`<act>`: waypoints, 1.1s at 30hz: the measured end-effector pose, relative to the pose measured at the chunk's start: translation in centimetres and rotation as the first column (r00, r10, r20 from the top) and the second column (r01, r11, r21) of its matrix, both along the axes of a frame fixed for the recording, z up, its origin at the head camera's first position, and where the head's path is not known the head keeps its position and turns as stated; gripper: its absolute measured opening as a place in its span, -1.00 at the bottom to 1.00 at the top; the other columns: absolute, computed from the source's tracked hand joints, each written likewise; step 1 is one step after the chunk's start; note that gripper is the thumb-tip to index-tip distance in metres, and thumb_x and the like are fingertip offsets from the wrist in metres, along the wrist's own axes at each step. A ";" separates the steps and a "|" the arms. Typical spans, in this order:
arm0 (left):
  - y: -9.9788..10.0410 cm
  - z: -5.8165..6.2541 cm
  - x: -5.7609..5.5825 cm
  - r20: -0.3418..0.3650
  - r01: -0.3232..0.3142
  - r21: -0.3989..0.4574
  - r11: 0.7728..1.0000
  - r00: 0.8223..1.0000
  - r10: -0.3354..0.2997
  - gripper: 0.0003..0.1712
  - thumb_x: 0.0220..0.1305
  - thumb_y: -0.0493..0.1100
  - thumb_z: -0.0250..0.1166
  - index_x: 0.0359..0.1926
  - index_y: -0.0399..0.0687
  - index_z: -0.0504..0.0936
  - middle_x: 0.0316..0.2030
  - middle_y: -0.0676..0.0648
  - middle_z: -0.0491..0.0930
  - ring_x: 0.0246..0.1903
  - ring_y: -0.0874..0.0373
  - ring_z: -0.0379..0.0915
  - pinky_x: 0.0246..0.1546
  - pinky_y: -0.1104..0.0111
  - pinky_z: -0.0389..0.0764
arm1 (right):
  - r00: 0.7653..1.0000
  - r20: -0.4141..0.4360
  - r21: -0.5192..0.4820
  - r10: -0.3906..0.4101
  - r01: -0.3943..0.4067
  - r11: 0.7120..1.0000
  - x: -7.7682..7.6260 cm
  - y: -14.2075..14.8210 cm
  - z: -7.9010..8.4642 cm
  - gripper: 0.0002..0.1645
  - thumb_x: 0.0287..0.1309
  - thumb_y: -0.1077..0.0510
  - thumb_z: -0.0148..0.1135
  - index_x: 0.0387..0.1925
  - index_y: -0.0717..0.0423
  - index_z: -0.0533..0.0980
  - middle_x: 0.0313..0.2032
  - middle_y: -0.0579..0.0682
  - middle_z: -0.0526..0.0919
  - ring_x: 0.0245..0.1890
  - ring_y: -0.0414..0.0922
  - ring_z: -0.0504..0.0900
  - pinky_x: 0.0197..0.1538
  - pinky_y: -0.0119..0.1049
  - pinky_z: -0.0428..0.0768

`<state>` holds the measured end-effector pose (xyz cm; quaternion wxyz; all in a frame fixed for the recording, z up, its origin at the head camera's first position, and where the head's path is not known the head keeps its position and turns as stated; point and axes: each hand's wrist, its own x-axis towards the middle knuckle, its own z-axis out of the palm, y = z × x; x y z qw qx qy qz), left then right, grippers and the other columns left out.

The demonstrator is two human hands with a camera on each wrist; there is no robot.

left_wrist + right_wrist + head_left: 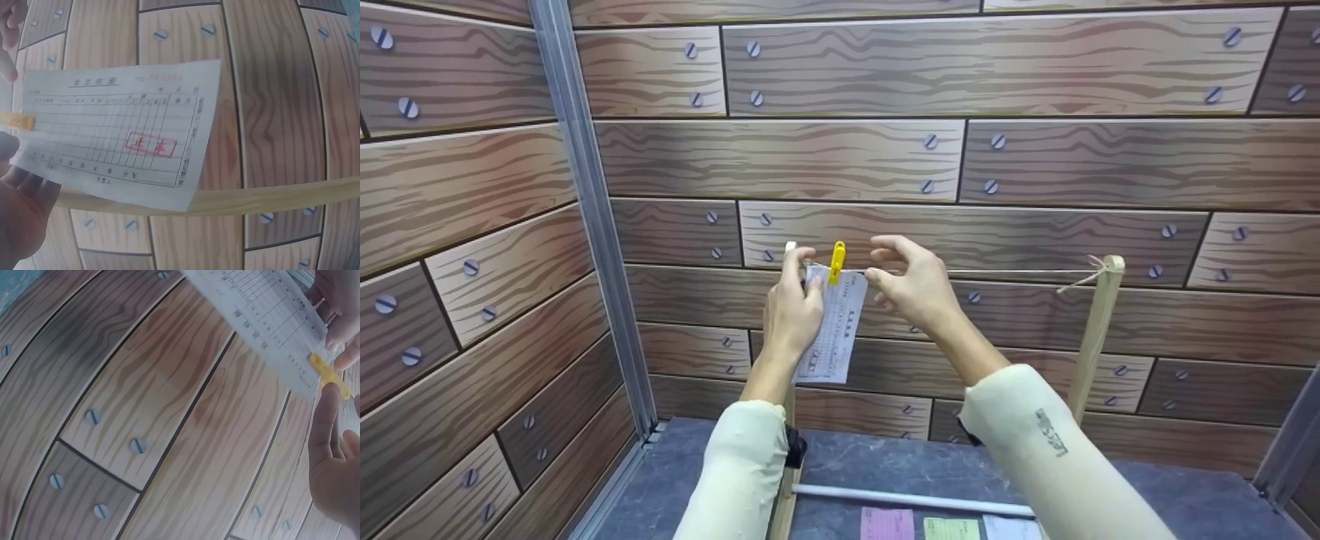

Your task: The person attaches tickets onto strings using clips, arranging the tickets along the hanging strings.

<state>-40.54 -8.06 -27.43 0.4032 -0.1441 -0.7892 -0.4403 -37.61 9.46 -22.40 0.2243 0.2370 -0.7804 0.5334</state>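
Note:
A printed receipt slip (pixel 840 330) hangs at a string (pixel 1005 271), with a yellow clothespin (pixel 837 262) clipped at its top edge. My left hand (pixel 793 315) pinches the slip's upper left corner, thumb in front and fingers behind. A red stamp shows on the slip (pixel 112 129) in the left wrist view. To the right of the clothespin is my right hand (pixel 919 289), thumb and fingers spread apart, the thumb tip near the slip's upper right corner. In the right wrist view a fingertip overlaps the lower end of the clothespin (pixel 322 365).
The string is tied to a wooden post (pixel 1099 337) on the right; another post stands behind the left hand. Below, a white rod (pixel 915 498) crosses the dark tabletop (pixel 870 454). Pink (pixel 886 524), green (pixel 952 529) and white slips (pixel 1011 528) lie in front of it.

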 end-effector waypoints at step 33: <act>-0.4 -10.8 0.9 -0.027 0.091 0.091 0.992 0.996 -0.089 -0.56 0.12 -0.36 0.30 -0.02 -0.08 0.33 -0.38 -0.01 0.51 -0.49 0.16 0.44 -0.52 0.29 0.46 | 0.994 -0.023 -0.043 -0.108 0.107 0.993 7.0 11.2 -4.5 -0.84 0.12 0.40 0.23 -0.23 0.40 0.53 -0.43 0.26 0.62 -0.62 0.02 0.61 -0.54 -0.24 0.59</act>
